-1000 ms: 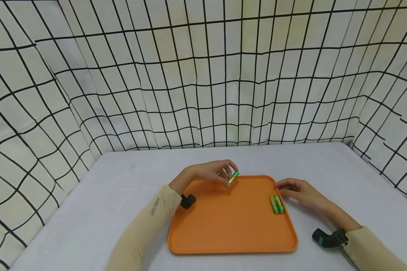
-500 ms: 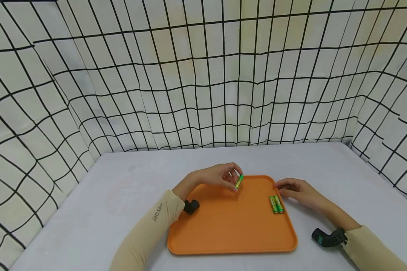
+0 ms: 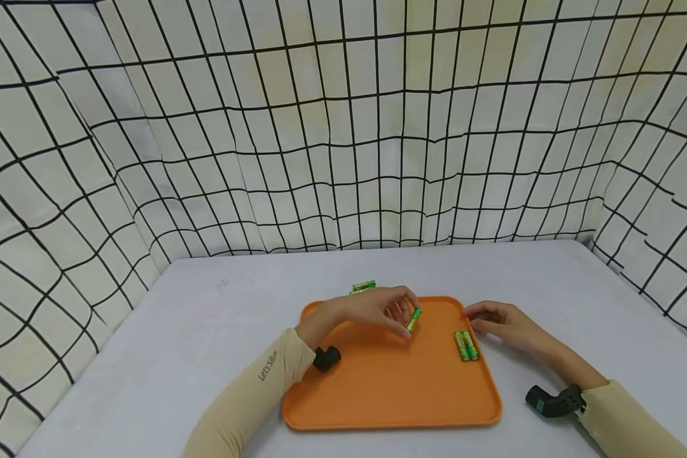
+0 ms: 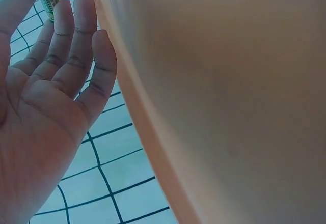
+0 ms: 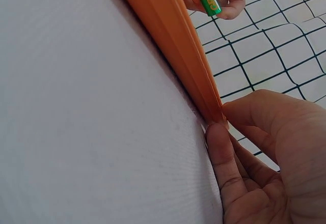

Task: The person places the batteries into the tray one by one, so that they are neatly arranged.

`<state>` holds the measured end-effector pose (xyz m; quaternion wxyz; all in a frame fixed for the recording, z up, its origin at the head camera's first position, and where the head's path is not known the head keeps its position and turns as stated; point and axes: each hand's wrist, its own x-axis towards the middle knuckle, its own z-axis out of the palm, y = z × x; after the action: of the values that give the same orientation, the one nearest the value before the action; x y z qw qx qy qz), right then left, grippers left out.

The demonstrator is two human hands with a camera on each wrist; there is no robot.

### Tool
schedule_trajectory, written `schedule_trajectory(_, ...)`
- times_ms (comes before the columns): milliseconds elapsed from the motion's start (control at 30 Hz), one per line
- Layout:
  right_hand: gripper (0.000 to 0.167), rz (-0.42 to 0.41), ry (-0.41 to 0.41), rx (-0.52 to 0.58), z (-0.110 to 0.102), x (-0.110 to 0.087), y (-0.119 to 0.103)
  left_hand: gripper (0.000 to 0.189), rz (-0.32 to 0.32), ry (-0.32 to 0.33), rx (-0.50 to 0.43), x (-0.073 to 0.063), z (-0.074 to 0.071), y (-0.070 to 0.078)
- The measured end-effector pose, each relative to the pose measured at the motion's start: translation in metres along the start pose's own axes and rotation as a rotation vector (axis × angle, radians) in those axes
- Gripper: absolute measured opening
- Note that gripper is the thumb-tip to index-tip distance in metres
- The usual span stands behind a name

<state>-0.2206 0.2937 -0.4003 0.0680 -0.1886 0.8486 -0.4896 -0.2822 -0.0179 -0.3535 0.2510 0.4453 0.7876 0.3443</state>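
In the head view my left hand (image 3: 378,307) pinches a green and gold battery (image 3: 414,320) between thumb and fingertips, held over the orange tray (image 3: 389,394). The battery (image 4: 51,0) shows only partly in the left wrist view, at the top. My right hand (image 3: 502,323) is at the tray's far right corner; in the right wrist view its thumb and forefinger pinch the orange rim (image 5: 191,56). Two more batteries (image 3: 466,345) lie side by side in the tray near its right edge. Beyond the far rim, other batteries (image 3: 364,285) lie on the table, partly hidden by my left hand.
A white table (image 3: 149,381) carries the tray. Behind and beside it rise white walls (image 3: 343,152) with a black grid. Black wrist cameras sit at both cuffs, the left one (image 3: 327,359) above the tray's left side.
My left hand has moved right and toward the viewer with the battery, and batteries behind the tray have come into sight. My right hand stays put, and the two batteries lie as before.
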Motion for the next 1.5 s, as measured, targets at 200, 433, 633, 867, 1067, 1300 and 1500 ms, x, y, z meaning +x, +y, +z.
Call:
schedule_trajectory(200, 0.033, 0.002, -0.001, 0.003, 0.001, 0.000, 0.001, 0.049, 0.007, -0.015, 0.019, 0.003, 0.006, 0.001)
schedule_trajectory(433, 0.033, 0.020, 0.011, 0.010, 0.002, 0.000, 0.000, 0.047, 0.041, -0.041, 0.005, 0.006, 0.012, 0.007)
schedule_trajectory(633, 0.032, 0.015, 0.011, 0.000, 0.002, 0.000, -0.001, 0.046, 0.051, -0.048, -0.042, 0.007, 0.015, 0.012)
schedule_trajectory(867, 0.032, 0.012, 0.014, 0.002, 0.001, 0.000, -0.002, 0.045, 0.061, -0.039, -0.015, 0.012, 0.020, 0.014)
schedule_trajectory(1067, 0.033, 0.017, 0.011, 0.010, -0.001, 0.000, -0.002, 0.043, 0.061, -0.059, -0.020, 0.019, 0.027, 0.017)
schedule_trajectory(1300, 0.032, 0.009, 0.007, 0.007, -0.001, 0.000, -0.003, 0.045, 0.046, -0.058, -0.045, 0.025, 0.035, 0.020)
schedule_trajectory(1500, 0.033, 0.016, 0.002, 0.011, -0.001, -0.001, -0.004, 0.043, -0.001, 0.001, 0.001, 0.029, 0.042, 0.021)
